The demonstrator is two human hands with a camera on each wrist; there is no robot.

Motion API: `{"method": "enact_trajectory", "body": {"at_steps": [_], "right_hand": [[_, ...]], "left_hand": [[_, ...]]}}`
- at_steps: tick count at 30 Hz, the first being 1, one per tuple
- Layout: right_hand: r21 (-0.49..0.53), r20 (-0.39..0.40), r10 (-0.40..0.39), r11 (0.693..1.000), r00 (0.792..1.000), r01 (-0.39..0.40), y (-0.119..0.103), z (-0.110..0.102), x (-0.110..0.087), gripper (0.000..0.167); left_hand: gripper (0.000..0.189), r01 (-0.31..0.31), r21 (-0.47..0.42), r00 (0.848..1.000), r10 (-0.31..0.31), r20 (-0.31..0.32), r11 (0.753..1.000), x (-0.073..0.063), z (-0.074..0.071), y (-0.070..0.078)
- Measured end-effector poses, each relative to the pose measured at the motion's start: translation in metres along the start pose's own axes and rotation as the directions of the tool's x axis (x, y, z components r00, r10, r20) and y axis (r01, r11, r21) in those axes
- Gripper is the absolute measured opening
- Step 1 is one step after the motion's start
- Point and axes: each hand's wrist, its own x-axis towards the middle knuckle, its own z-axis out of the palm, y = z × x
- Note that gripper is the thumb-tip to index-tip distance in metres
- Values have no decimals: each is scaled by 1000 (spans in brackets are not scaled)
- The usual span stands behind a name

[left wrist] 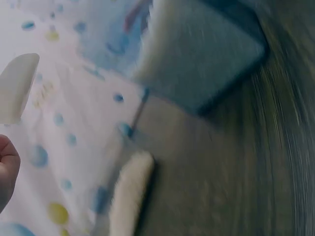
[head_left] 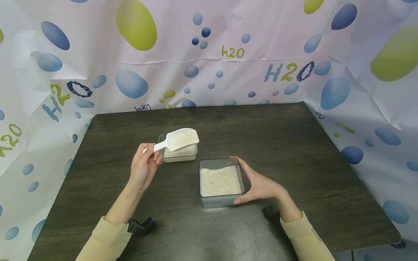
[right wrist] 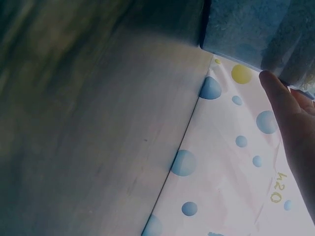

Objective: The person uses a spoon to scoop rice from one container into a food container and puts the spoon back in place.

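My left hand [head_left: 143, 165] grips the handle of a white scoop [head_left: 163, 144] that carries a heap of rice [head_left: 185, 139]. The scoop's bowl overlaps the far clear container [head_left: 180, 158], which also has rice in it. Nearer to me stands a square grey see-through container [head_left: 222, 201] with rice [head_left: 220, 181] sloping inside. Its right side is held by my right hand [head_left: 261, 185], thumb at the near corner and fingers round the back. The right wrist view has that hand [right wrist: 294, 125] against the container wall [right wrist: 241, 34]. In the left wrist view the scoop [left wrist: 18, 88] appears at the left edge.
The dark wood-grain table [head_left: 277, 137] extends on all sides of the containers. A white sheet [head_left: 228, 29] printed with blue and green dots hangs behind it and at both sides. A black wrist strap [head_left: 141, 226] is at my left sleeve.
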Motion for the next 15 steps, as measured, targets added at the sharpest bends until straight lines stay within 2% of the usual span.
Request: {"method": "enact_trajectory", "body": {"at_steps": [5,15], "right_hand": [[2,1,-3,1000,1000,3,1,1,0,120],[2,-3,-6,1000,1000,6,4,1,0,118]], "left_hand": [[9,41,87,993,-31,-116,995,5,-19,-11],[8,144,209,974,-102,-201,967,15,-40,-23]]}}
